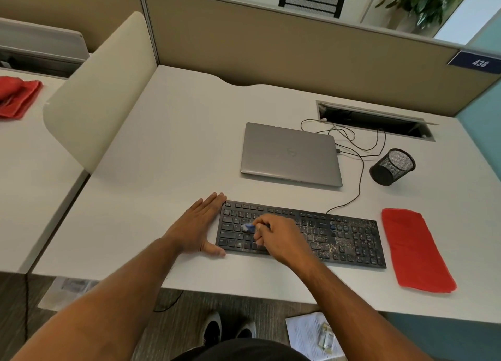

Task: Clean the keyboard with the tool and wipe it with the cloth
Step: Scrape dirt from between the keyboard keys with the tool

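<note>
Right hand [273, 236] pinches tool [249, 228] – left hand [199, 225] braces keyboard [301, 234] edge.

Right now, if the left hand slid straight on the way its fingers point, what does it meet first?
Probably nothing close. The left hand lies flat on the desk against the keyboard's left end, fingers pointing away and slightly right. That line runs over bare desk, seemingly passing left of the laptop, though depth is unclear.

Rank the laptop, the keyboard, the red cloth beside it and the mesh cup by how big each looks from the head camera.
1. keyboard
2. laptop
3. red cloth
4. mesh cup

Keyboard and laptop look close.
</note>
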Motion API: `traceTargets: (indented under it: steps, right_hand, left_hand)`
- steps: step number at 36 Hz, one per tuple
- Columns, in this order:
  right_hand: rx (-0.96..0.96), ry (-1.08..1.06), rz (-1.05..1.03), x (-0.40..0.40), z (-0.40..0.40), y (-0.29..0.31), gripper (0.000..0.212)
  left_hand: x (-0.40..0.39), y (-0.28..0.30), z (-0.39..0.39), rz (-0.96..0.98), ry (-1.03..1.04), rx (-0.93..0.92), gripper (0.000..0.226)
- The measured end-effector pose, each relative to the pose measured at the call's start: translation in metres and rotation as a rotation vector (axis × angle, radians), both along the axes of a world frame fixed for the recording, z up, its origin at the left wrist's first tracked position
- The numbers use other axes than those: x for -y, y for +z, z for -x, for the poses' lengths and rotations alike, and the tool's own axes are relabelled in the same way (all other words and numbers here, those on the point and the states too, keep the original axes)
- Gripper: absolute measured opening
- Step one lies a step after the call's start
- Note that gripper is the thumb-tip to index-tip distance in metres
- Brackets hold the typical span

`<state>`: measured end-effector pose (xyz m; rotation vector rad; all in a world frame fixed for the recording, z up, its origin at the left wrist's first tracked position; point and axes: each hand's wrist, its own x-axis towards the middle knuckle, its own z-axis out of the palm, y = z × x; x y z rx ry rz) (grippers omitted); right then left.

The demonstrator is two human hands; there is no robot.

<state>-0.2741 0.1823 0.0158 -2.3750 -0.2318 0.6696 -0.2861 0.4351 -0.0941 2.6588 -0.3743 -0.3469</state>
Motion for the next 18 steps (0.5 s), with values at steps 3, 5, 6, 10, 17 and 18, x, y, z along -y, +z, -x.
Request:
traceTargets:
  steps: [3,5,6,10,17,18]
  right_hand:
    - [-0.008,0.11,0.118,-0.003,0.007,-0.007,0.021]
    - [-0.018,0.153,0.156,-0.004,0.007,-0.007,0.02]
    - [-0.018,0.162,0.156,-0.005,0.006,-0.005,0.02]
    - [0.048,0.074,0.069,-0.005,0.005,0.002,0.022]
    - [0.018,0.221,0.211,-0.001,0.007,0.002,0.023]
    - [0.018,0.214,0.201,-0.001,0.006,0.005,0.022]
  left_hand:
    - [0.0,0.0,0.0,0.001,0.002,0.0,0.148]
    - [0.0,0.0,0.0,0.011,0.005,0.004,0.147]
    - [0.0,0.0,0.0,0.012,0.004,0.005,0.147]
    - [0.0,0.0,0.001,0.008,0.0,0.006,0.147]
    - [0.0,0.001,0.0,0.006,-0.002,0.008,0.147]
    - [0.0,0.001,0.0,0.009,-0.001,0.007,0.147]
